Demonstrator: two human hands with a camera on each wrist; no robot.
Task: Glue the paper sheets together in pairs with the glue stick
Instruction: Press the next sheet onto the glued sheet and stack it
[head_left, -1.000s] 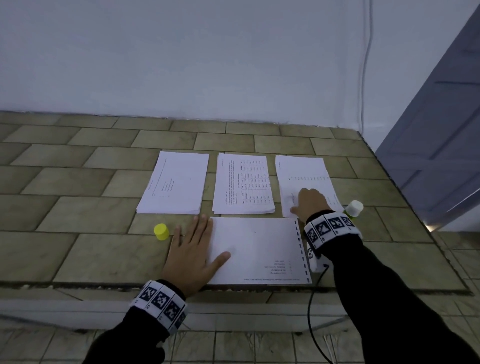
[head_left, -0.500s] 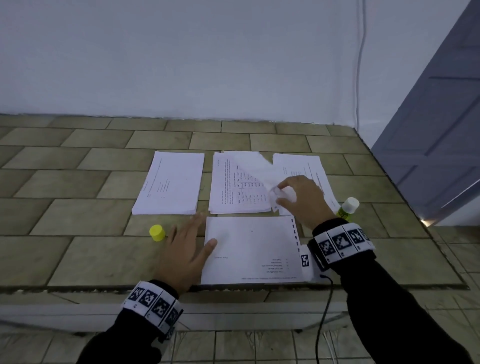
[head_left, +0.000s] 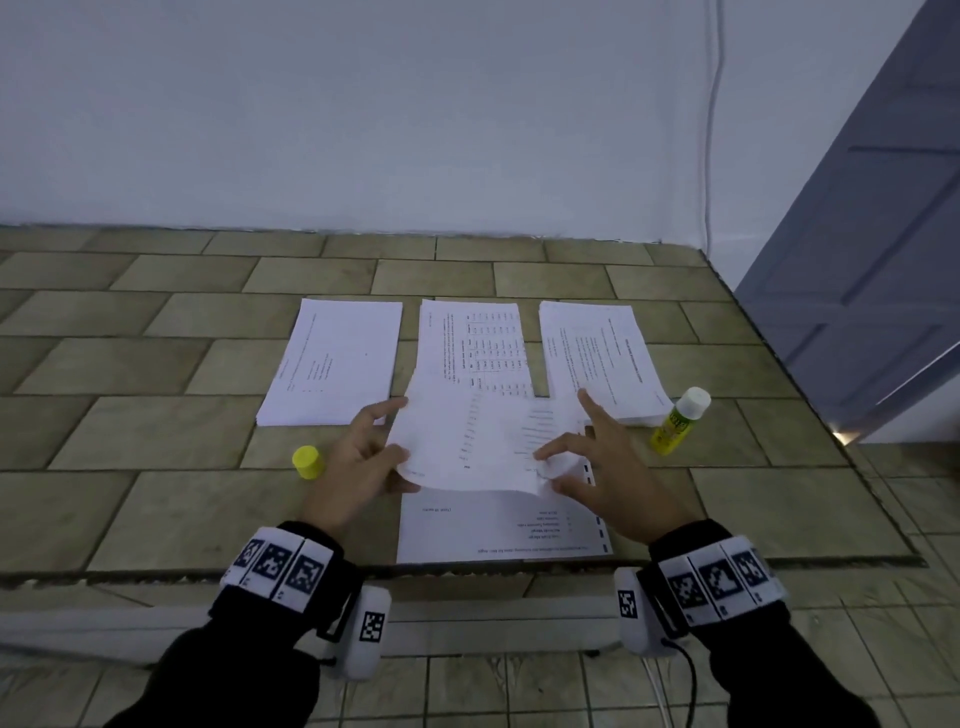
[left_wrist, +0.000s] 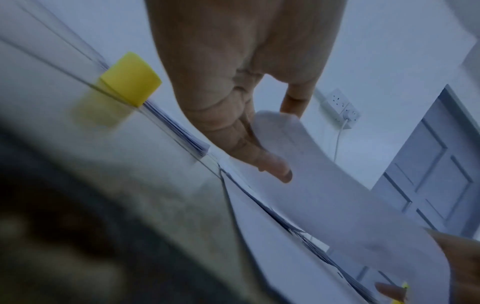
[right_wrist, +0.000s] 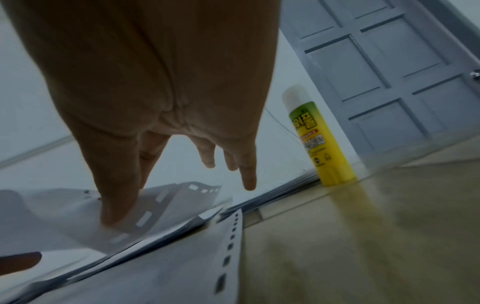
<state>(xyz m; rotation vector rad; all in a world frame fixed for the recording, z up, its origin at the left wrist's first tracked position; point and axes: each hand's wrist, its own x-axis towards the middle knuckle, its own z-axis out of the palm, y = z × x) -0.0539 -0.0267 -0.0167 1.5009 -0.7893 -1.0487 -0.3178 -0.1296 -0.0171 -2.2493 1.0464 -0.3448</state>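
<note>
Both hands pinch one printed sheet (head_left: 483, 441) — left hand (head_left: 358, 467) at its left edge, right hand (head_left: 613, 478) at its crumpled right corner — above another sheet (head_left: 498, 530).

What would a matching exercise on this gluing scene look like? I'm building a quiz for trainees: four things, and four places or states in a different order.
Things:
1. yellow cap
2. glue stick
3. held sheet
4. left paper stack

Places or states:
A. stands uncapped beside the right stack
B. lifted above the table, gripped by left hand and right hand
C. lies flat, untouched, far left of the row
D. stands alone on the table, left of the left hand

Pairs: 1-D, 2-A, 3-B, 4-C
</note>
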